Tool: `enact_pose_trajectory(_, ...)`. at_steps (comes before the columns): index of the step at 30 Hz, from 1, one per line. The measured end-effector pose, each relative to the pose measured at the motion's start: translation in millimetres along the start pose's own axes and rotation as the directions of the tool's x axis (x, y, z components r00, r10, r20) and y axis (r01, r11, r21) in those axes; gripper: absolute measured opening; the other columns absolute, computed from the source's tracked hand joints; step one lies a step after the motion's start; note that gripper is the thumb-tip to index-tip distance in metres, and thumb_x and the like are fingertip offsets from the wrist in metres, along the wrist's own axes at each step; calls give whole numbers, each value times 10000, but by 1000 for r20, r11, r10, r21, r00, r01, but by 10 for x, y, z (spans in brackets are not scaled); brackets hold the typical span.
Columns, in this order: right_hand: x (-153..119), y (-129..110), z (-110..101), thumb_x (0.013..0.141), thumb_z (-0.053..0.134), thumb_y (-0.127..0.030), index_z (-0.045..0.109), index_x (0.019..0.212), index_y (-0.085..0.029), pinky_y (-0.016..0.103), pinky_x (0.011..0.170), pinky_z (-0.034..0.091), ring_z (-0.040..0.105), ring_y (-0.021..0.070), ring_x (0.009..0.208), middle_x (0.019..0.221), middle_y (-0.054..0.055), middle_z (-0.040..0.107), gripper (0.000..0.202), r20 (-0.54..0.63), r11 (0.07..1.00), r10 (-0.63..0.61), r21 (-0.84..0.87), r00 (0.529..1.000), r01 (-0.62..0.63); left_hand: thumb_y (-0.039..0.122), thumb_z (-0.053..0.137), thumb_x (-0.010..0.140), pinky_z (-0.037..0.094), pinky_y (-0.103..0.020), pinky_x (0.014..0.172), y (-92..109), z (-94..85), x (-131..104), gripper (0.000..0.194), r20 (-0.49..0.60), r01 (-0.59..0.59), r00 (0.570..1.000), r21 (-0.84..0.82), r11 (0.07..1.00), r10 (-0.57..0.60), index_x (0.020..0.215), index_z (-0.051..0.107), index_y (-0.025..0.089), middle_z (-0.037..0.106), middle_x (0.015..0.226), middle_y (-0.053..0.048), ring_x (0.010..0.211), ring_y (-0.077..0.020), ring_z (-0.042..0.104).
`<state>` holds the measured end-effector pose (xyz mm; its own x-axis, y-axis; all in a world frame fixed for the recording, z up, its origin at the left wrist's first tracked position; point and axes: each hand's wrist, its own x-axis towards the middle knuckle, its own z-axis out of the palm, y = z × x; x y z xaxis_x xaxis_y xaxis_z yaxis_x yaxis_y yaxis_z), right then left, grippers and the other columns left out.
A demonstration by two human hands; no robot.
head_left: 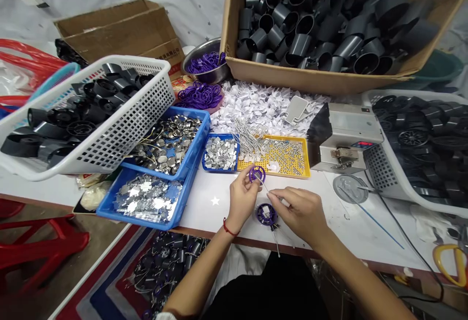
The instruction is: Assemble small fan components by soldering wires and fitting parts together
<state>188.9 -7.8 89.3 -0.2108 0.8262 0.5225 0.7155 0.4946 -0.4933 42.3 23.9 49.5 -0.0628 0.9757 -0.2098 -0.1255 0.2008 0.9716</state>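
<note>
My left hand [242,198] is closed on a small purple plastic ring [252,171], raised above the table front. My right hand [302,212] pinches a thin white wire [263,185] that runs up to the ring's middle. Whether the wire passes through the ring I cannot tell. Below, between the hands, a dark round part with a purple rim [266,214] lies on the white table [215,217], a small white piece at its centre and wire ends trailing over the edge.
Beyond my hands stand a blue tray of metal plates [221,153] and a yellow tray of small metal parts [287,156] beside bundled white wires [248,139]. White baskets of black parts [120,147] flank the table. A machine [347,134] stands right; scissors [450,261] lie near the right edge.
</note>
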Motion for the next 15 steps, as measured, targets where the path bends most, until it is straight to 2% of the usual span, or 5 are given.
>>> enact_pose_trajectory(3, 48, 26, 17, 902, 584, -304, 744, 877, -208, 256, 639, 488, 691, 157, 697, 812, 24, 757, 188, 116, 965, 209, 138, 971, -224, 209, 636, 789, 606, -283, 706, 36, 1, -59, 465, 52, -20, 998, 16, 1000, 19, 1244, 593, 126, 721, 943, -91, 802, -178, 698)
enact_pose_trajectory(7, 96, 81, 14, 884, 557, -387, 716, 1091, -232, 371, 831, 527, 678, 238, 990, 1109, 79, 723, 304, 354, 790, 423, 307, 834, -531, 250, 616, 832, 604, -313, 772, 101, 5, -151, 449, 85, -57, 995, 55, 997, 52, 1269, 575, 154, 712, 1072, -107, 861, -192, 704)
enact_pose_trajectory(11, 59, 87, 23, 873, 534, -452, 590, 1245, -206, 348, 690, 548, 676, 190, 752, 830, 52, 706, 450, 523, 496, 450, 529, 724, -689, 242, 574, 858, 592, -298, 765, 142, 16, -208, 454, 96, -110, 991, 185, 977, 93, 1304, 553, 157, 716, 1048, -95, 854, -188, 698)
enact_pose_trajectory(13, 43, 79, 40, 813, 623, -467, 527, 1198, -203, 313, 619, 543, 660, 165, 648, 725, 10, 678, 477, 562, 323, 454, 619, 691, -716, 226, 552, 868, 580, -279, 751, 159, 23, -236, 454, 133, -152, 984, 239, 959, 122, 1318, 548, 165, 718, 1037, -83, 848, -180, 693)
enact_pose_trajectory(15, 43, 68, 63, 748, 701, -476, 477, 1072, -216, 295, 610, 545, 668, 160, 629, 688, -6, 680, 472, 569, 211, 470, 670, 675, -712, 213, 520, 883, 567, -262, 723, 179, 28, -269, 444, 175, -187, 974, 257, 948, 145, 1324, 550, 182, 720, 1022, -67, 806, -162, 684)
